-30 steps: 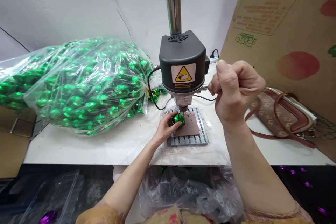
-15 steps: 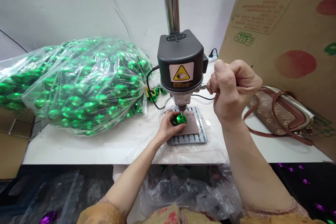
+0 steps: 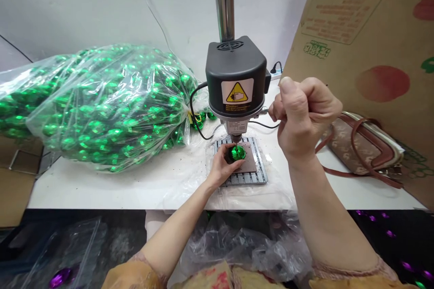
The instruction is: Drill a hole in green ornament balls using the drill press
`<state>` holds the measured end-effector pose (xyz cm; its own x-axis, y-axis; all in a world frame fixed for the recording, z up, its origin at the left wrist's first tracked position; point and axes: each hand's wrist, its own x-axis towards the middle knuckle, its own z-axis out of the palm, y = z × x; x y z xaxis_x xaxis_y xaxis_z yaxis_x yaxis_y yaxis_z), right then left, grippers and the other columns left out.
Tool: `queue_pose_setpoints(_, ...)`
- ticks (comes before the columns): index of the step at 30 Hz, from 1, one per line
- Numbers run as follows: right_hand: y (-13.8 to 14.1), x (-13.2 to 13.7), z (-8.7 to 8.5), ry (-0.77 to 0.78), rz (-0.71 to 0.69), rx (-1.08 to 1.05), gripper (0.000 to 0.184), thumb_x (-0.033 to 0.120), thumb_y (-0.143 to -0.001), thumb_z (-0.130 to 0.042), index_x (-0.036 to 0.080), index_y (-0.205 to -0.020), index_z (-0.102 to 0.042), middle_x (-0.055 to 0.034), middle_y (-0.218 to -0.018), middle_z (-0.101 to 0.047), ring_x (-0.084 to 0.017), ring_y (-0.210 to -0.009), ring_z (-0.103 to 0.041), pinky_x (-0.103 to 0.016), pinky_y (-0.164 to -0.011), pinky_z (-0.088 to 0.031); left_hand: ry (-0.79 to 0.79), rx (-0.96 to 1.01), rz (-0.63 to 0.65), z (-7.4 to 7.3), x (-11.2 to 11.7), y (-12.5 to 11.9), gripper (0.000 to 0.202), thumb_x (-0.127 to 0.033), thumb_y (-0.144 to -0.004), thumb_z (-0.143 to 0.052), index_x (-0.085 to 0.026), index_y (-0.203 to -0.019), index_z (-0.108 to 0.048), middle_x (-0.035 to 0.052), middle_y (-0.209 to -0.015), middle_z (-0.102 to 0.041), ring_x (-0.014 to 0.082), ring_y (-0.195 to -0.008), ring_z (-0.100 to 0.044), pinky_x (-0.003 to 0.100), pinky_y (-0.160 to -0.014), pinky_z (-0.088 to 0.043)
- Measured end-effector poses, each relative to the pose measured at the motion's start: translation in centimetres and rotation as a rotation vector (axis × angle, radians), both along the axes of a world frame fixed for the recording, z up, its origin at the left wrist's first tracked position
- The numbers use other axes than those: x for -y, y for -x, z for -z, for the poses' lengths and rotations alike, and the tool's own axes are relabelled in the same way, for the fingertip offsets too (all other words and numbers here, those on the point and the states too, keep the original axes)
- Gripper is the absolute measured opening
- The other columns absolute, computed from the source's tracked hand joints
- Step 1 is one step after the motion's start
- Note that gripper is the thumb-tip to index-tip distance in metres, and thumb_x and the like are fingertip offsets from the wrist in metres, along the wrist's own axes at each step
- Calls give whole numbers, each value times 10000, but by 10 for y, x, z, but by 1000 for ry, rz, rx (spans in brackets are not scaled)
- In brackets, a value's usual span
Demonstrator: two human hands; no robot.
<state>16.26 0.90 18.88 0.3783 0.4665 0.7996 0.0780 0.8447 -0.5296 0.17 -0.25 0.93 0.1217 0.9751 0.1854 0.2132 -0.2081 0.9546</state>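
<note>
A shiny green faceted ball (image 3: 238, 152) rests on the slotted metal base (image 3: 260, 172) of a small bench drill press (image 3: 236, 76), directly under its chuck (image 3: 236, 138). My left hand (image 3: 224, 162) grips the ball from the left, thumb in front and fingers behind. At the right of the motor housing, my right hand (image 3: 305, 113) is closed in a fist around the drill press's feed handle (image 3: 263, 111). Most of that handle is hidden by the fingers. A brownish square pad (image 3: 250, 160) lies between ball and base.
A large clear bag of green balls (image 3: 111, 108) lies on the white table (image 3: 111, 192) at left. On the right stand a brown handbag (image 3: 368, 146) and a tall cardboard box (image 3: 342, 67). Crumpled plastic (image 3: 247, 244) hangs below the table edge.
My left hand and the green ball have shifted slightly right under the chuck. My right hand stays on the handle. The whole view has moved a little.
</note>
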Motion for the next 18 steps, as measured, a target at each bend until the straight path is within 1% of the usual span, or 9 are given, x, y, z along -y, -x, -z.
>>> queue_pose_setpoints(3, 1, 2, 4, -32, -8, -28, 477, 339, -918, -641, 204, -609, -304, 74, -507, -294, -39, -445, -297, -264, -473, -287, -16, -9, 2, 1, 0, 1, 528, -356, -756, -856, -202, -1193, -603, 80, -1160, -706, 256, -1090, -678, 392, -954, -557)
queue_pose_setpoints(8, 2, 4, 19, -125, -17, -39, 513, 298, -904, -633, 199, -583, -245, 72, -494, -268, -43, -417, -277, -272, -429, -240, -32, -9, 14, 6, -2, 2, 536, -367, -767, -849, -200, -1209, -596, 82, -1167, -694, 249, -1093, -671, 395, -979, -541)
queue_pose_setpoints(12, 2, 5, 30, -153, 24, -43, 493, 273, -894, -620, 203, -590, -239, 71, -479, -271, -51, -408, -265, -276, -416, -256, -41, -4, 28, 7, -2, 2, 543, -377, -770, -848, -198, -1213, -591, 89, -1190, -679, 252, -1112, -664, 392, -982, -535)
queue_pose_setpoints(15, 2, 5, 34, -155, 51, -50, 470, 253, -885, -615, 208, -598, -246, 74, -486, -276, -48, -404, -260, -270, -405, -263, -40, -5, 25, 7, -2, 3, 537, -381, -773, -845, -199, -1210, -591, 87, -1189, -678, 250, -1114, -663, 387, -977, -537)
queue_pose_setpoints(18, 2, 4, 37, -188, 61, -46, 466, 227, -874, -617, 205, -591, -247, 74, -493, -278, -41, -405, -260, -261, -395, -258, -36, -16, 21, 8, -3, 3, 531, -386, -776, -844, -204, -1207, -593, 83, -1186, -676, 247, -1112, -660, 382, -979, -533)
